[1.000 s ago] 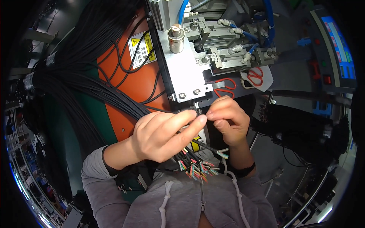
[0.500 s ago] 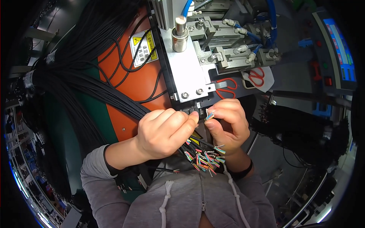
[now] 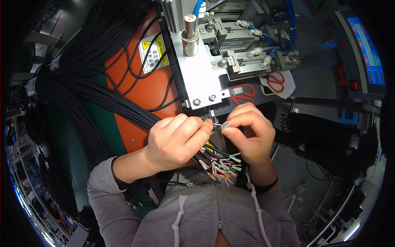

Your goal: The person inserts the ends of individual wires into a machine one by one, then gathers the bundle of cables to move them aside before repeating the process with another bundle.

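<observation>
My left hand is closed, thumb against forefinger, on the end of a cable mostly hidden inside the fist. My right hand pinches the coloured wires, blue and white among them, between thumb and forefinger. A thin pale strand spans the small gap between both hands. Below them hangs a bunch of black cables with stripped ends, their short inner wires red, green, blue, white and yellow. Both hands are just in front of the machine's metal plate.
Red-handled scissors lie beside the plate, and a second pair of scissors farther right. Thick black cable bundles cross the orange panel at left. More black cables hang at right, below a lit screen.
My right hand has shifted slightly right, and its fingers now close over the wires, which were fanned out before. A pale strand now shows between the hands. The view has moved a little.
</observation>
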